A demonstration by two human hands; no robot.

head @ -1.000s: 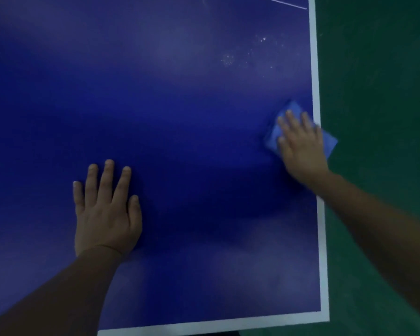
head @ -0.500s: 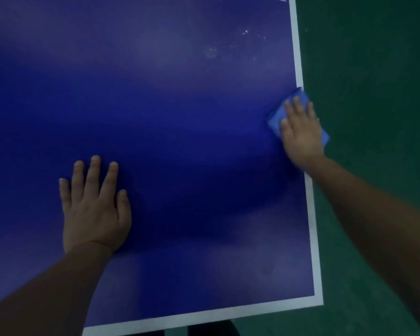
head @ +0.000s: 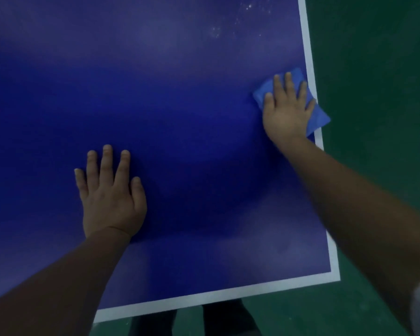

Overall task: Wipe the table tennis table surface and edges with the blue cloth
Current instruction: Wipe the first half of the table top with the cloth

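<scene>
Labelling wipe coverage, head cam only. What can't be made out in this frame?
- Blue cloth: head view, the middle lies under the right hand, so its folds and contact can't be read.
- Table tennis table: cut off by the top and left frame edges; no net in view.
- White specks: too small and blurred to tell dust from droplets.
- Surface beneath the left hand: hidden by the palm.

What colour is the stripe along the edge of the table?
White. The stripe runs along the edge of the dark blue table, seen in the head view.
</scene>
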